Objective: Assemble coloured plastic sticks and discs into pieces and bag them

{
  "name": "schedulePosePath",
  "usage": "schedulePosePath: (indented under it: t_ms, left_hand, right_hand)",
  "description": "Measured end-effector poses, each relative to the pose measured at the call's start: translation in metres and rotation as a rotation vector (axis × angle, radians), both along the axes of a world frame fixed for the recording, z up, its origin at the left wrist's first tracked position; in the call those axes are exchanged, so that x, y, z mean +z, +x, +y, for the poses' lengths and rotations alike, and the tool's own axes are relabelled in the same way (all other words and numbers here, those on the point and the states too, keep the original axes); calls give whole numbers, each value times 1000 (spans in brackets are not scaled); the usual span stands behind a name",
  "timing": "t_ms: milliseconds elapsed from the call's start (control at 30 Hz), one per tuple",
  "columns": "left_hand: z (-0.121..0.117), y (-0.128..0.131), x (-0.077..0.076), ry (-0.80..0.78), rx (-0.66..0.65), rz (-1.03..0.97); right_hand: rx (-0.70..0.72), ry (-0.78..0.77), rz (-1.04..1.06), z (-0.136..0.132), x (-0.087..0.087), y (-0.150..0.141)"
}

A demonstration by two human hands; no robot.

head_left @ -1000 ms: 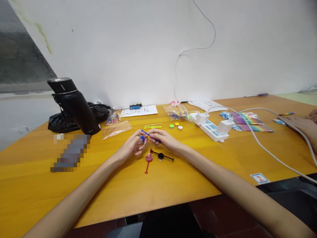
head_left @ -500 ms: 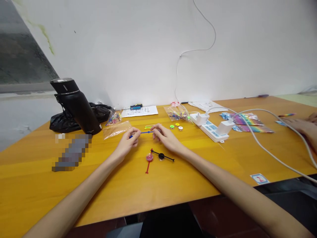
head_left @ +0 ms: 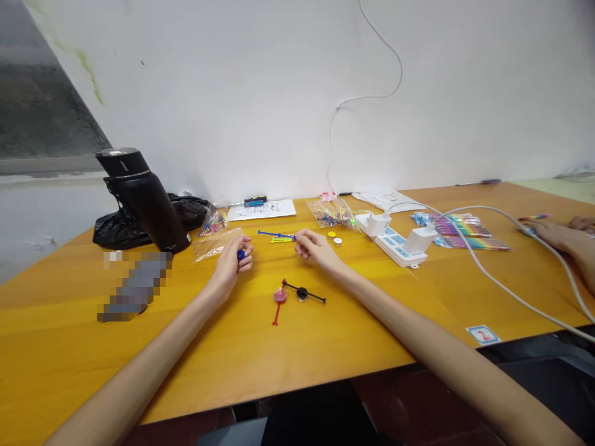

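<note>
A small round blue disc (head_left: pixel 240 254) is pinched in the fingers of my left hand (head_left: pixel 230 260). My right hand (head_left: pixel 317 249) grips one end of a thin blue arrow-shaped pointer (head_left: pixel 276 235), which sticks out leftward above the table. Below and behind it lie yellow pointers (head_left: pixel 280 240). Nearer to me, a red pointer (head_left: pixel 277 311) and a black pointer (head_left: pixel 316 297) rest on the wood, each with a round hub, their ends close together. Just right of my right hand sit a yellow disc (head_left: pixel 331 234) and a white disc (head_left: pixel 338 242).
A black bottle (head_left: pixel 151 204) stands at the left beside a black plastic bag (head_left: pixel 116 230). Clear bags of small parts (head_left: pixel 332 214) lie at the back. A white power strip (head_left: pixel 395 243) with cables sits to the right, and another person's hand (head_left: pixel 558 236) is at the far right.
My hands have moved apart. The blue pointer is now in my right hand, away from my left, and the blue disc shows in my left fingers.
</note>
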State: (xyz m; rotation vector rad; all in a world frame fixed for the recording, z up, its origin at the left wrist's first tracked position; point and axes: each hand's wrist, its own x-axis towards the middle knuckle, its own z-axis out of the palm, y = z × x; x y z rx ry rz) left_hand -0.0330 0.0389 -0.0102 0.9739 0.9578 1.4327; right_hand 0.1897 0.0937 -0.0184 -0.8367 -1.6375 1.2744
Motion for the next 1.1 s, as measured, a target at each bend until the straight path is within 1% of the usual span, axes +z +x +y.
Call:
schedulePosePath:
  t_ms: [100, 200, 300, 367, 433, 500, 567, 633, 700, 800, 933, 1000, 1100]
  left_hand:
    - [2, -3, 0, -29, 36, -37]
    - [2, -1, -3, -41, 31, -23]
    - [0, 4, -6, -36, 20, 23]
    - [-2, 9, -7, -33, 4, 34]
    - [-5, 12, -7, -28, -43, 16]
    - [-6, 14, -6, -23, -86, -7]
    - [-7, 14, -6, -20, -92, -15]
    - [-7, 14, -8, -14, -78, -1]
    - [-6, 13, -10, 6, -95, 26]
    - [-6, 11, -13, 61, -196, 77]
    - [-10, 13, -14, 141, -321, 204]
    - [-13, 15, -14, 152, -376, 249]
    - [-15, 16, -13, 145, -419, 247]
  right_hand:
    - [-99, 108, -110, 5, -3, 7]
    - [-240, 291, -345, 10, -8, 12]
    - [-337, 395, -554, 18, -14, 14]
    - [-352, 417, -634, 22, -16, 13]
    - [-347, 423, -676, 24, -16, 13]
    - [-341, 425, -692, 24, -16, 13]
    - [-338, 425, -679, 22, -16, 14]
    - [-314, 435, -639, 20, -16, 14]
    - [-256, 462, -572, 14, -15, 12]
    - [-112, 542, -476, -1, -9, 5]
    - [66, 696, -451, -25, 3, -5]
    - [110, 744, -447, -31, 7, -7]
    - [119, 763, -449, -33, 8, -8]
